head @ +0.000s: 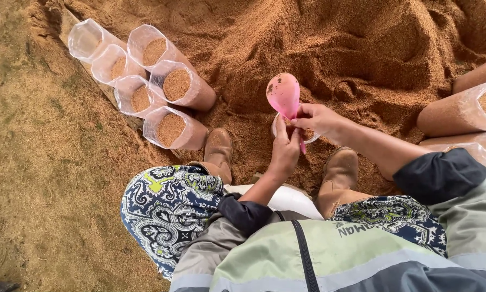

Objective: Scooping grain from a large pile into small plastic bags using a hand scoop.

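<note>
Right hand grips pink scoop, left hand pinches clear bag rim beneath scoop — loose rim could fold, spilling sawdust beside bag.

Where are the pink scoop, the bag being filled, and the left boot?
pink scoop (283, 93), head view, middle of its bowl.
bag being filled (276, 128), head view, clear left rim.
left boot (218, 147), head view, top of its toe.

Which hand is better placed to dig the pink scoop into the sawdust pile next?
Right, most likely. The right hand already grips the pink plastic scoop by its handle, bowl toward the loose brown sawdust pile. The left hand is at the rim of the small clear plastic bag, holding it open.
</note>
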